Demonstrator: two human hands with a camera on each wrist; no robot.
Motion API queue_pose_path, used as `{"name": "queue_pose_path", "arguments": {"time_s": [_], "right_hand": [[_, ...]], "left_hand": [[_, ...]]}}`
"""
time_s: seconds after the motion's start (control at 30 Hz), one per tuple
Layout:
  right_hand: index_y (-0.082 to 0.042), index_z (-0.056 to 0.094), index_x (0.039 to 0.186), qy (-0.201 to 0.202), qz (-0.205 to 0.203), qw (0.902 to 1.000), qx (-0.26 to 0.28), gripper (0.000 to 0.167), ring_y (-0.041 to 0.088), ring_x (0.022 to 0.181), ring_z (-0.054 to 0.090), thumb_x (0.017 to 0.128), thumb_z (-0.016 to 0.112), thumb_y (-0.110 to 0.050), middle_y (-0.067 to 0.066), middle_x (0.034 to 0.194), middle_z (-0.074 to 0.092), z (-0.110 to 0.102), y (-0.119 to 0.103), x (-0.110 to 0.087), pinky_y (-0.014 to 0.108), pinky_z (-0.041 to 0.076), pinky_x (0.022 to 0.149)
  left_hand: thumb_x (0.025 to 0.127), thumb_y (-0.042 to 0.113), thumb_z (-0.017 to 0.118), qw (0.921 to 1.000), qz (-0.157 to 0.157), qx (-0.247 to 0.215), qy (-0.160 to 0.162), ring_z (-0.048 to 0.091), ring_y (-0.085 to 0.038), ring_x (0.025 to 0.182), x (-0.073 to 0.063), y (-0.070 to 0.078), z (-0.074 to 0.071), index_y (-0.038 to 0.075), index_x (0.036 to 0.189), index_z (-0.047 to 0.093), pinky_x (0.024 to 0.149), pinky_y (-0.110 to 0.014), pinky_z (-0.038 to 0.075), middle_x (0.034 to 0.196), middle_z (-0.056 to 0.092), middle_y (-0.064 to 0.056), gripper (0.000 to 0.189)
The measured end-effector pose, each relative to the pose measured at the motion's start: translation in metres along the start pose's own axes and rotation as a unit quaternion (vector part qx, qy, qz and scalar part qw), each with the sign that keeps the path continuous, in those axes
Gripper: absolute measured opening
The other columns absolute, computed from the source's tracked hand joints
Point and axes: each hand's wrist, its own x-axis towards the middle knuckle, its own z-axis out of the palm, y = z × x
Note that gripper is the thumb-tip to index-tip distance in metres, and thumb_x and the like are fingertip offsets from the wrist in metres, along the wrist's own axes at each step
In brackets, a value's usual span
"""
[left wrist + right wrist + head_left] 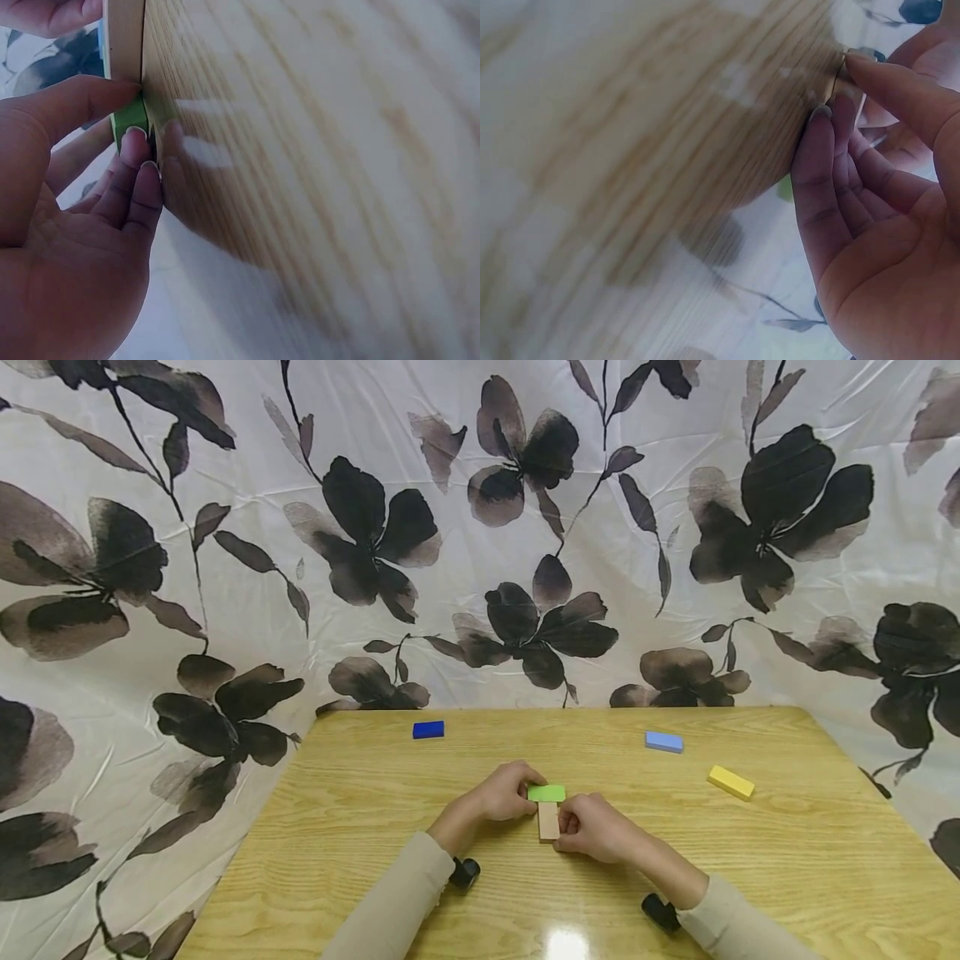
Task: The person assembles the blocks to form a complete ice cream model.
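Observation:
A bright green block (547,793) lies crosswise at the far end of a light wood-coloured block (548,823), the two forming a T shape on the table. My left hand (504,792) grips the green block at its left end; in the left wrist view, thumb and fingers close on the green block (130,120), just below the wood-coloured block (125,41). From the right side, my right hand (600,828) holds the wood-coloured block between thumb and curled fingers. The right wrist view shows my right hand (885,202) low against the tabletop, mostly covering that block.
On the wood-grain table (337,877), a dark blue block (428,730) lies at the back left. A light blue block (663,742) and a yellow block (731,782) lie at the right. A floral cloth (450,560) hangs behind the table's far edge.

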Motion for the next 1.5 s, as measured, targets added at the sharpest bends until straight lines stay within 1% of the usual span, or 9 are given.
{"name": "queue_pose_path", "arguments": {"time_s": [0.33, 0.47, 0.7, 0.9, 0.97, 1.1, 1.2, 1.27, 1.5], "right_hand": [[-0.011, 0.063, 0.076, 0.004, -0.006, 0.9999, -0.007, 0.022, 0.006, 0.057, 0.048, 0.085, 0.083, -0.012, -0.005, 0.066, 0.057, -0.001, 0.001, 0.002, 0.022, 0.041, 0.054], [-0.01, 0.064, 0.077, 0.002, -0.01, 0.9999, -0.001, 0.021, 0.005, 0.057, 0.048, 0.085, 0.083, -0.013, -0.005, 0.066, 0.058, -0.002, 0.002, 0.002, 0.022, 0.041, 0.054], [-0.005, 0.066, 0.085, -0.004, 0.007, 0.9999, -0.014, 0.023, 0.009, 0.062, 0.05, 0.083, 0.085, -0.019, -0.003, 0.071, 0.058, -0.008, 0.003, -0.007, 0.025, 0.044, 0.057], [-0.003, 0.068, 0.092, -0.005, 0.017, 0.9994, -0.03, 0.025, 0.009, 0.065, 0.052, 0.083, 0.086, -0.019, -0.005, 0.074, 0.059, -0.017, 0.005, -0.017, 0.027, 0.046, 0.061], [-0.002, 0.069, 0.096, -0.004, 0.018, 0.9992, -0.036, 0.027, 0.009, 0.067, 0.052, 0.083, 0.086, -0.019, -0.005, 0.075, 0.059, -0.02, 0.006, -0.02, 0.028, 0.047, 0.063], [-0.001, 0.071, 0.103, 0.002, 0.023, 0.9985, -0.05, 0.031, 0.011, 0.075, 0.057, 0.083, 0.085, -0.02, -0.002, 0.084, 0.064, -0.028, 0.009, -0.027, 0.031, 0.05, 0.068], [0.0, 0.072, 0.106, 0.012, 0.027, 0.9975, -0.065, 0.034, 0.014, 0.08, 0.06, 0.082, 0.086, -0.021, 0.002, 0.091, 0.068, -0.034, 0.012, -0.032, 0.032, 0.051, 0.07], [0.0, 0.072, 0.107, 0.016, 0.029, 0.997, -0.071, 0.036, 0.015, 0.081, 0.062, 0.082, 0.086, -0.021, 0.003, 0.094, 0.069, -0.038, 0.015, -0.035, 0.033, 0.052, 0.07], [0.0, 0.071, 0.11, 0.02, 0.04, 0.9961, -0.077, 0.036, 0.011, 0.08, 0.062, 0.084, 0.084, -0.022, 0.006, 0.1, 0.07, -0.061, 0.024, -0.051, 0.033, 0.053, 0.07]], "left_hand": [[0.089, -0.004, 0.072, 0.9999, 0.01, 0.005, 0.005, 0.052, -0.009, 0.071, 0.0, -0.001, -0.002, -0.003, 0.129, 0.067, 0.063, -0.02, 0.044, 0.106, 0.06, -0.009, 0.04], [0.087, -0.003, 0.073, 0.9997, 0.021, 0.009, 0.006, 0.05, -0.009, 0.071, -0.002, -0.001, -0.004, -0.003, 0.132, 0.064, 0.063, -0.02, 0.042, 0.107, 0.06, -0.011, 0.047], [0.085, -0.002, 0.073, 0.9996, 0.025, 0.011, 0.006, 0.049, -0.009, 0.071, -0.013, -0.005, -0.009, -0.004, 0.141, 0.056, 0.065, -0.023, 0.044, 0.127, 0.058, -0.018, 0.058], [0.087, -0.001, 0.072, 0.9994, 0.032, 0.011, 0.007, 0.052, -0.007, 0.072, -0.021, -0.008, -0.012, -0.004, 0.141, 0.055, 0.066, -0.023, 0.045, 0.128, 0.057, -0.02, 0.057], [0.088, -0.001, 0.073, 0.9993, 0.036, 0.011, 0.01, 0.054, -0.009, 0.075, -0.023, -0.009, -0.012, -0.003, 0.141, 0.055, 0.068, -0.023, 0.046, 0.127, 0.057, -0.02, 0.056], [0.087, 0.001, 0.074, 0.9986, 0.045, 0.02, 0.018, 0.059, -0.019, 0.087, -0.03, -0.009, -0.014, -0.003, 0.139, 0.056, 0.078, -0.027, 0.049, 0.124, 0.058, -0.02, 0.055], [0.086, 0.002, 0.074, 0.9985, 0.04, 0.029, 0.024, 0.06, -0.027, 0.099, -0.036, -0.011, -0.018, -0.002, 0.139, 0.056, 0.087, -0.034, 0.051, 0.125, 0.057, -0.019, 0.056], [0.087, 0.003, 0.074, 0.9985, 0.032, 0.035, 0.028, 0.06, -0.028, 0.105, -0.04, -0.012, -0.02, -0.001, 0.14, 0.055, 0.091, -0.039, 0.051, 0.127, 0.057, -0.018, 0.056], [0.09, 0.005, 0.072, 0.996, 0.022, 0.071, 0.05, 0.058, -0.034, 0.116, -0.054, -0.023, -0.037, -0.002, 0.144, 0.051, 0.1, -0.048, 0.049, 0.133, 0.055, -0.019, 0.059]]}}
